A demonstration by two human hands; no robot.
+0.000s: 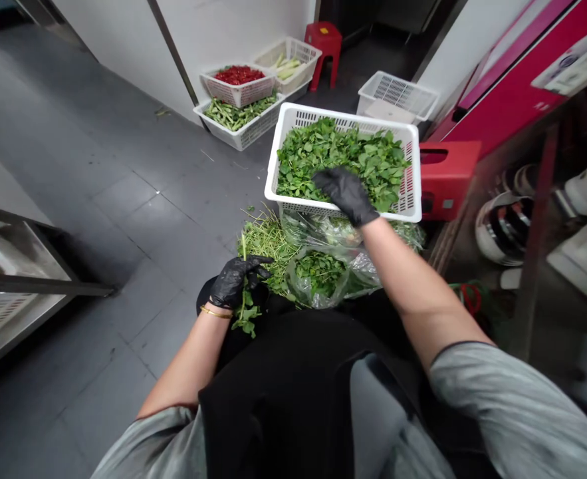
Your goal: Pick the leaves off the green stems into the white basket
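Note:
My left hand [236, 281], in a black glove, is closed around a leafy green sprig [244, 306] held upright over my lap. My right hand [346, 193], also gloved in black, reaches over the near rim of a white plastic basket [413, 193] and rests on the picked green leaves [338, 156] inside; its fingers curl down into the leaves, and I cannot see whether they hold any. Below the basket lies a heap of bare green stems [266, 243] on the floor. A clear plastic bag [318, 273] with more greens sits between my knees.
Against the far wall stand stacked white baskets with red chillies [238, 74], green beans [236, 113] and pale stalks [287, 66]. An empty white basket [397, 96] and red stools [326, 43] [447, 179] sit behind. A metal shelf [18, 286] is at left, a rack with helmets [502, 226] at right.

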